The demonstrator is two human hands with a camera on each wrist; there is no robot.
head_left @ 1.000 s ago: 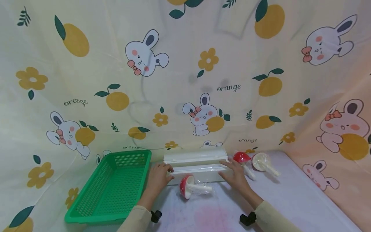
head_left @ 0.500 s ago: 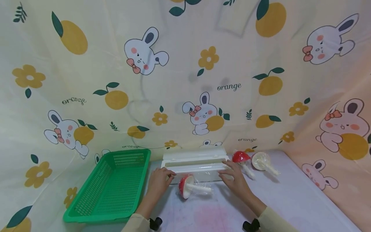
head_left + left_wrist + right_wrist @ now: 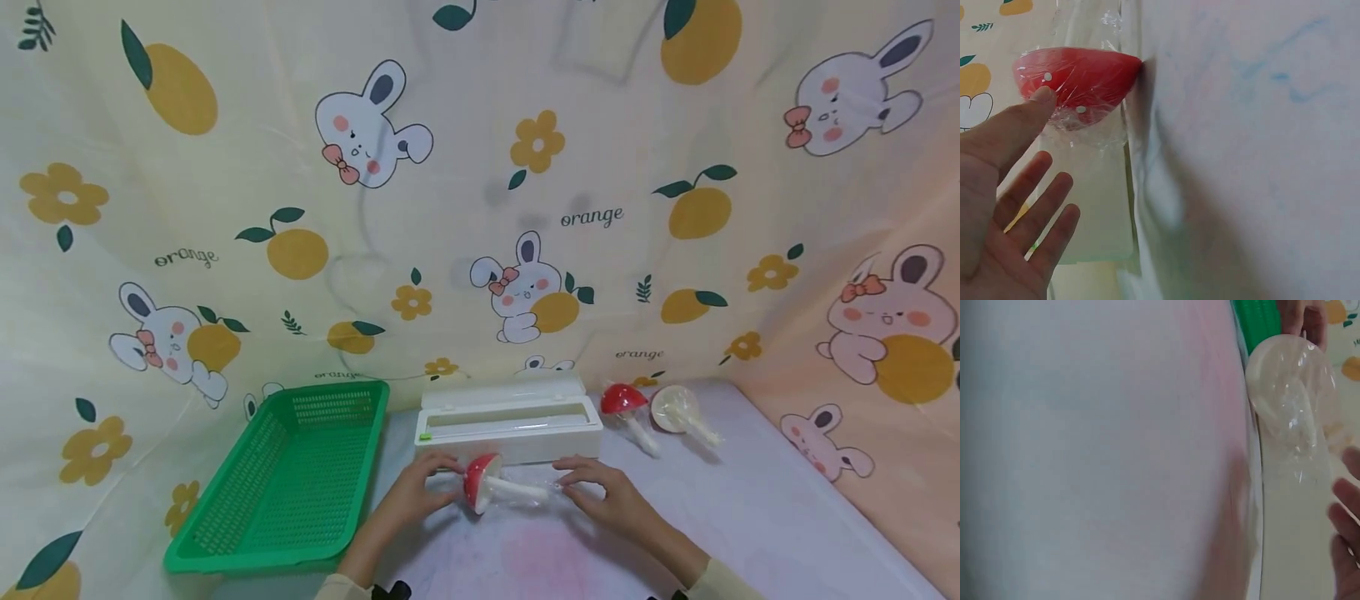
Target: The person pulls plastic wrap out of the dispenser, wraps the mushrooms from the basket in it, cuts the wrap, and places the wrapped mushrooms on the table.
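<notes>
I am closing both hands on the wrapped toy mushroom [image 3: 487,484], lying just at 6 o'clock of the white film dispenser [image 3: 510,421]: left hand [image 3: 420,493] fingers spread, thumb on the red cap; right hand [image 3: 600,493] loosely curled at the stem end (film clings, so I am pressing lightly)

Both hands [image 3: 420,493] [image 3: 603,493] pulled back off white dispenser box [image 3: 508,421], now flanking wrapped mushroom [image 3: 498,486] in front of it.

Head view looking down from afar, wrist views close, all sharing wrapped mushroom [image 3: 483,482].
</notes>
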